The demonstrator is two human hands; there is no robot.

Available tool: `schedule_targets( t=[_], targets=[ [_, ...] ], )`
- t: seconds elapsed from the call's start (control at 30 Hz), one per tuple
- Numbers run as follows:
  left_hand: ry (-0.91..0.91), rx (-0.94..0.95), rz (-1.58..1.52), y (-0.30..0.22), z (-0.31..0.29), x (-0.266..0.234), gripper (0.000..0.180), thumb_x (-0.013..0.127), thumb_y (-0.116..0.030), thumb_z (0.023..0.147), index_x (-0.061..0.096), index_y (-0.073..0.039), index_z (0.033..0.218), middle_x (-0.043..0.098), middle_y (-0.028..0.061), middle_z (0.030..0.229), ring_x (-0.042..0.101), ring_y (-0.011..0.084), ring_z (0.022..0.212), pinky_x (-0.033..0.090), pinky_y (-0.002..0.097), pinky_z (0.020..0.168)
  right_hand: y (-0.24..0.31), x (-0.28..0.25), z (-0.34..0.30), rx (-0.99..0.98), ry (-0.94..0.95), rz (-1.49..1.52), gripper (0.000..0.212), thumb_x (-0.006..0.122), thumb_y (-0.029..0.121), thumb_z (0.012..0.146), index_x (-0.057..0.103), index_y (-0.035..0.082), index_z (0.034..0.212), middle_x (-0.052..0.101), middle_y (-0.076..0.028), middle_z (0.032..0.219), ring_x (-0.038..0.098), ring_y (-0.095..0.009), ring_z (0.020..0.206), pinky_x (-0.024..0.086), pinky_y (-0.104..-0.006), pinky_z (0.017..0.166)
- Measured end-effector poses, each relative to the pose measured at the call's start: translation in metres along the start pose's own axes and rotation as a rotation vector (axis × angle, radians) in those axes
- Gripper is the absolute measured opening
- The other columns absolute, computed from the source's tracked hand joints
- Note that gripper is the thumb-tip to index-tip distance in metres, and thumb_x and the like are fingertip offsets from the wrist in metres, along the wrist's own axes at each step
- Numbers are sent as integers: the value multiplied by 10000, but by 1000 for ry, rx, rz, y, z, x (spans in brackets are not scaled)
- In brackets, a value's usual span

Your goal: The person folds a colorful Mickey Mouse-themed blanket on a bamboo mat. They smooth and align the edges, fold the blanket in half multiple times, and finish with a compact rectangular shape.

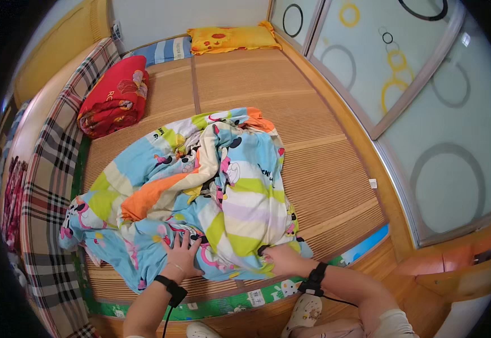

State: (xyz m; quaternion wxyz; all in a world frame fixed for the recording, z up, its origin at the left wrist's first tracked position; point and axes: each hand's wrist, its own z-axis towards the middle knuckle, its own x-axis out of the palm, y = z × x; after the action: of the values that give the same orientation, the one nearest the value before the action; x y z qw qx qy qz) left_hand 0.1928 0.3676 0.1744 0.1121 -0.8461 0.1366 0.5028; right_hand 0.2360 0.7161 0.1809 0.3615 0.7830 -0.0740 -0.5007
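Observation:
A crumpled quilt [245,217] with blue, white, green and orange cartoon patches lies in a loose heap on a brown slatted mat [324,163]. My left hand [181,260] rests flat on its near side, fingers spread and gripping nothing. At the near right part of the quilt, my right hand [284,259] is closed on a bit of the cloth, its fingertips partly hidden by the folds. Each wrist wears a black strap with a small box and a cable.
A folded red quilt [116,96] sits at the far left beside a plaid-covered edge [48,186]. Yellow [231,39] and blue striped [164,52] pillows lie at the back. Sliding glass doors [369,67] line the right. A green patterned strip [223,307] runs along the near edge.

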Motion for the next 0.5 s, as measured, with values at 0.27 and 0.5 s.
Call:
schedule_targets(
  t=[0.27, 0.5],
  targets=[
    [0, 233, -216, -17, 13, 15, 608, 785, -442, 643, 652, -289, 1216, 630, 75, 1234, 499, 341, 1242, 205, 764, 1034, -39, -140, -42, 450, -520, -136, 356, 778, 308, 739, 602, 86, 954, 681, -182, 880, 667, -390, 849, 522, -452, 729],
    [4, 388, -393, -76, 10, -12, 480, 696, -389, 772, 618, -196, 1204, 649, 109, 1173, 619, 328, 1107, 430, 545, 960, -52, -193, -73, 378, -964, -413, 483, 762, 272, 798, 593, 49, 1192, 638, -235, 1109, 596, -397, 1082, 461, -460, 957]
  ],
)
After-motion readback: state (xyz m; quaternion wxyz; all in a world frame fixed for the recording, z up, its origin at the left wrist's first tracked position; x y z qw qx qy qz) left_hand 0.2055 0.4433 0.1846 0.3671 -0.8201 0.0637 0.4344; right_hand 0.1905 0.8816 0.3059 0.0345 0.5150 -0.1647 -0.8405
